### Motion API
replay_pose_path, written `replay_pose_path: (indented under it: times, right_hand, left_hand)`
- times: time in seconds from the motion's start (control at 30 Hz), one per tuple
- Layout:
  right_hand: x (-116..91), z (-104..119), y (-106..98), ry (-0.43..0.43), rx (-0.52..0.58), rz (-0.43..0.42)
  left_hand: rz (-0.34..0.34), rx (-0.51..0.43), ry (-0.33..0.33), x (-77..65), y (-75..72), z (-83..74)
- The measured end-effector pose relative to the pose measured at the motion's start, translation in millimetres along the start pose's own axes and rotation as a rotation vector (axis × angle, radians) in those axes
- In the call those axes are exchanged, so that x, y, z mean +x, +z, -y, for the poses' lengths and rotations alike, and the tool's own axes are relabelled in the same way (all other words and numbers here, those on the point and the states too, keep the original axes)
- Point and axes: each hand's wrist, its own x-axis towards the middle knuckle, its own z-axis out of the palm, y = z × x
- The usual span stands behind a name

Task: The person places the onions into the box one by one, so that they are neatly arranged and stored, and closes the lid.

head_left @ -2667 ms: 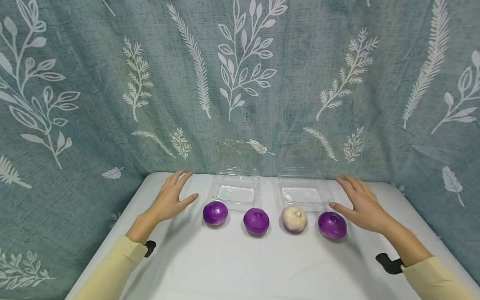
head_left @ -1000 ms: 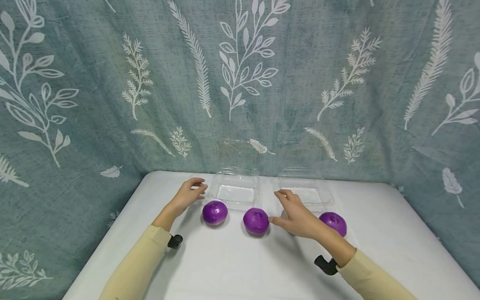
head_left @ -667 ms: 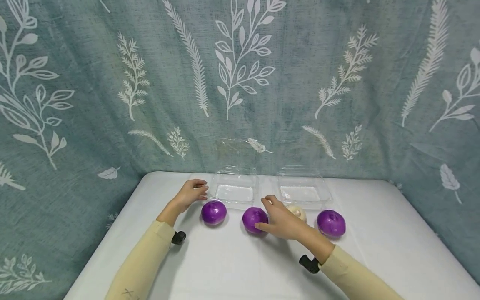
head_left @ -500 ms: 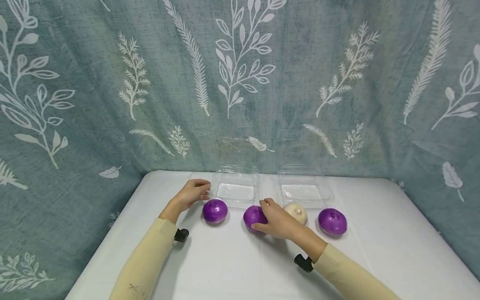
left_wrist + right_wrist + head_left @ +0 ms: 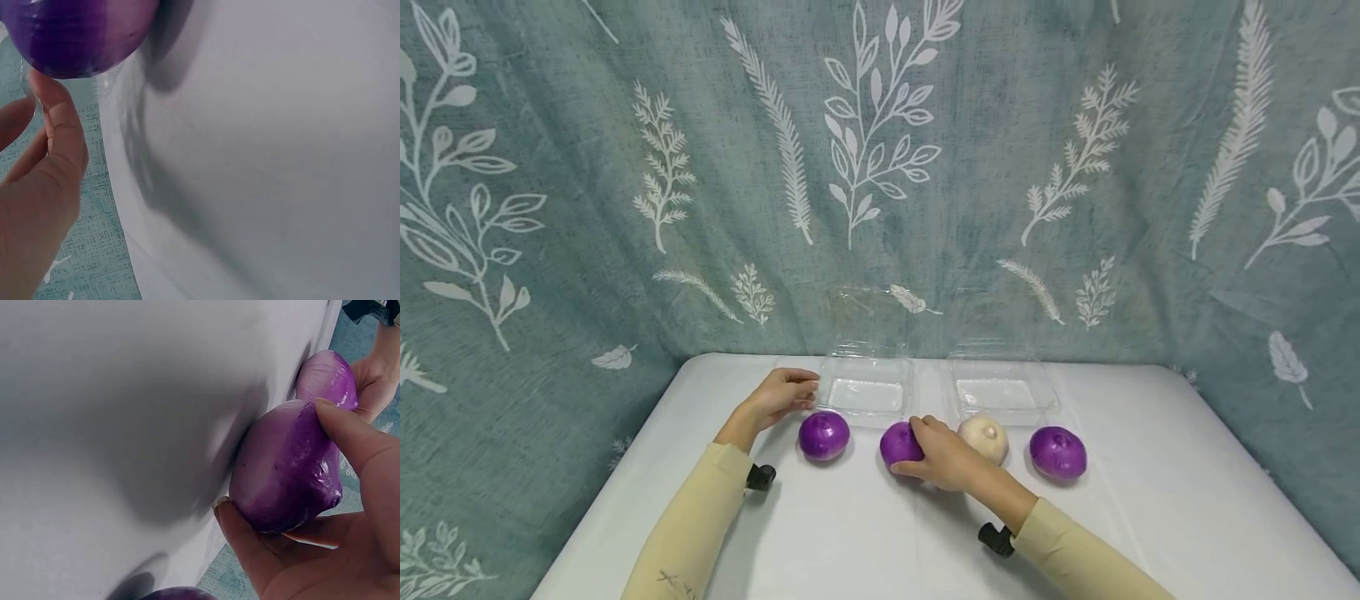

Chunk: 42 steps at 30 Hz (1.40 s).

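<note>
My right hand (image 5: 945,458) has just closed round the purple onion (image 5: 897,444), just left of the white onion (image 5: 985,437); the hold looks made. Whether my left hand (image 5: 777,396) grips the left box (image 5: 867,396), I can't tell.

In the head view, we are losing the right side of the held purple onion (image 5: 896,444) behind the right hand (image 5: 943,458), which is also covering the near edge of the pale onion (image 5: 985,437). The upper parts of the left clear container (image 5: 863,396) and right clear container (image 5: 996,393) are blending into the curtain (image 5: 715,167), and we are not making out whether the left hand (image 5: 778,396) is pinching the nearer rim. Marks on the left sleeve (image 5: 688,508) are proving too small to read. In the left wrist view, the top edge is cropping the left purple onion (image 5: 81,34). In the right wrist view, the held onion is partly hiding another behind it, and the bottom edge is leaving us only a purple sliver (image 5: 179,594).
</note>
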Motion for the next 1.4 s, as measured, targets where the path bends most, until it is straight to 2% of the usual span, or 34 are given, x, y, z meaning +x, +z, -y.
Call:
replay_pose_path:
  times: [0.3,0.47,0.63,0.87,1.13,1.4]
  right_hand:
    - [3,2,0,-0.013,0.002,-0.011]
    - [2,9,-11,-0.023,-0.001,-0.01]
    - [5,17,-26,-0.063,0.017,-0.043]
    - [21,18,-33,-0.068,-0.001,-0.081]
    - [38,19,-30,-0.127,-0.029,-0.112]
    - [56,21,-26,-0.147,-0.004,-0.129]
  left_hand:
    - [0.025,-0.028,0.014,0.1,-0.9,-3.0]
    - [0.031,-0.05,-0.002,0.3,-1.3,-2.9]
    - [0.022,-0.065,-0.01,0.1,-1.7,-2.7]
    - [-0.015,-0.1,-0.05,3.1,0.3,1.0]
    - [-0.019,-0.099,-0.048,4.5,5.1,4.2]
    - [-0.024,-0.097,-0.044,5.3,6.2,1.3]
